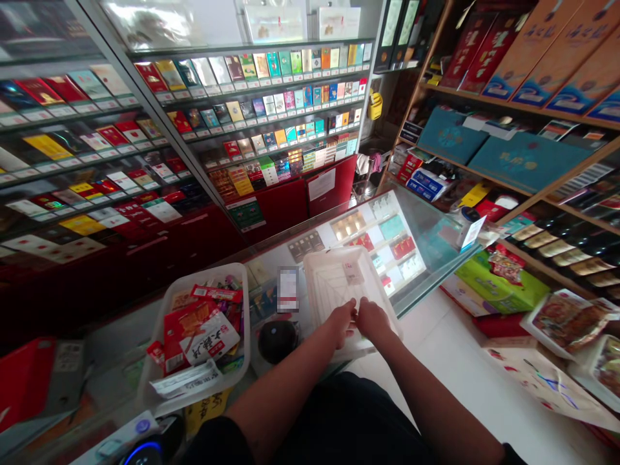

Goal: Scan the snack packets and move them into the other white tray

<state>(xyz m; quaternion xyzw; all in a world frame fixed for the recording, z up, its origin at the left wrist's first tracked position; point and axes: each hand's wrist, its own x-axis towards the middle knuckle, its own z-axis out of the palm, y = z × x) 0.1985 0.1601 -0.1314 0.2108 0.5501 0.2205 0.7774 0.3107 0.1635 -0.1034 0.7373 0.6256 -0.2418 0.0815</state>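
A: ok, going left to right, what've we got?

B: Far left there's a red box point(24, 381), with rows of small packs point(46, 145) on the shelves behind. Then a white bin point(246, 323) on the glass surface point(438, 242), piled with snack packets point(208, 336).

A: And next to that?

B: A dark round thing point(278, 341), with a blurred-out card point(288, 290) just beyond it. Then the white tray point(325, 281), also on the surface, right in front of the person. Small packet point(353, 272) lying in its far part.

A: Hands?

B: Both over the near half of the tray. Left hand point(343, 321) has its fingers curled in, right hand point(374, 320) is just beside it, curled too, fingertips close together. Honestly can't tell if either one's pinching anything.

A: Right side?

B: Green carton point(504, 284) down low, red candy bag point(506, 263) on top, then wooden shelves point(537, 103) with big boxes.
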